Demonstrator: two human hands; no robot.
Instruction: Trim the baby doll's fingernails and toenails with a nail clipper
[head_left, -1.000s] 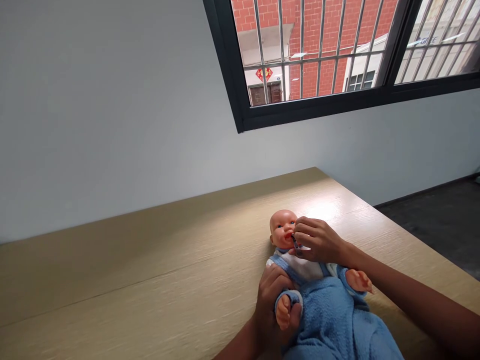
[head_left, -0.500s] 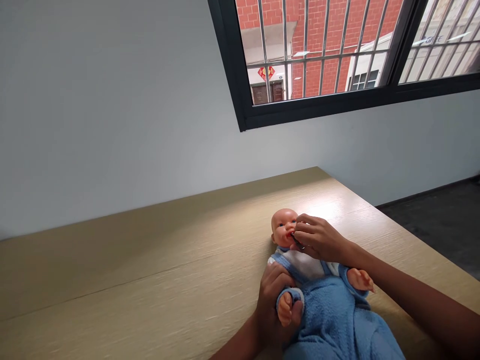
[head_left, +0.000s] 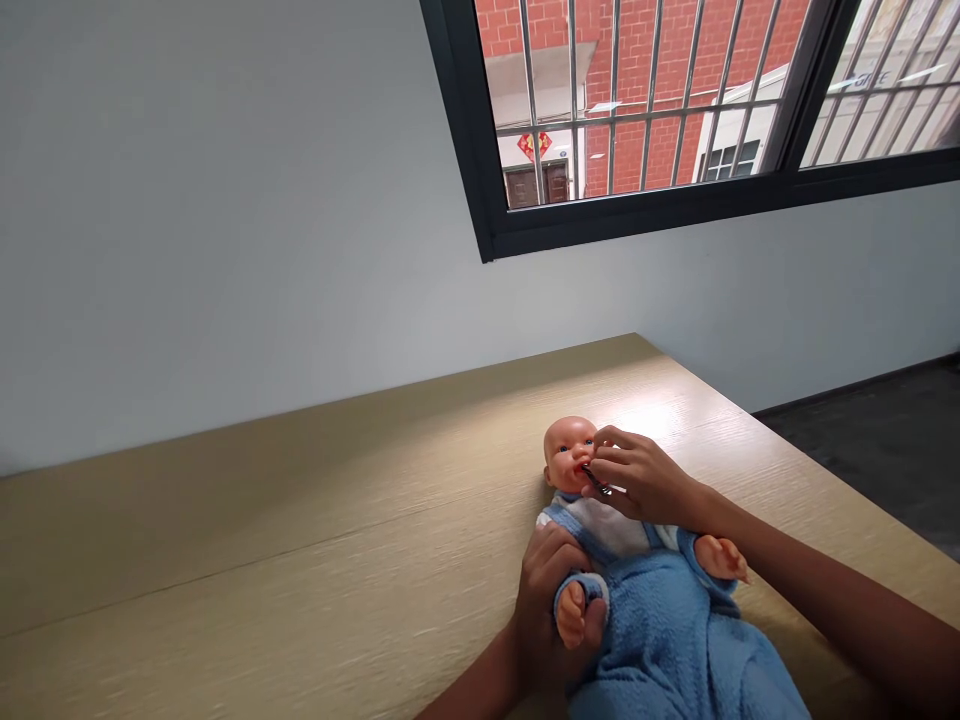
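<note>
A plastic baby doll [head_left: 564,452] in a blue fleece outfit [head_left: 667,630] with a white bib lies on its back on the wooden table [head_left: 300,560]. My right hand [head_left: 636,478] pinches a small dark object [head_left: 597,483] against the doll's mouth; what it is I cannot tell. My left hand [head_left: 541,610] grips the doll's near arm, the doll's small hand sticking out above my thumb. The doll's other hand [head_left: 721,558] rests beside my right forearm.
A grey wall runs behind the table. A black-framed barred window [head_left: 675,110] sits up right. The table's right edge drops to a dark floor [head_left: 877,440].
My right hand has shifted slightly up along the doll's face, keeping the small object at its mouth. The view has drifted a little; my left hand holds the same grip.
</note>
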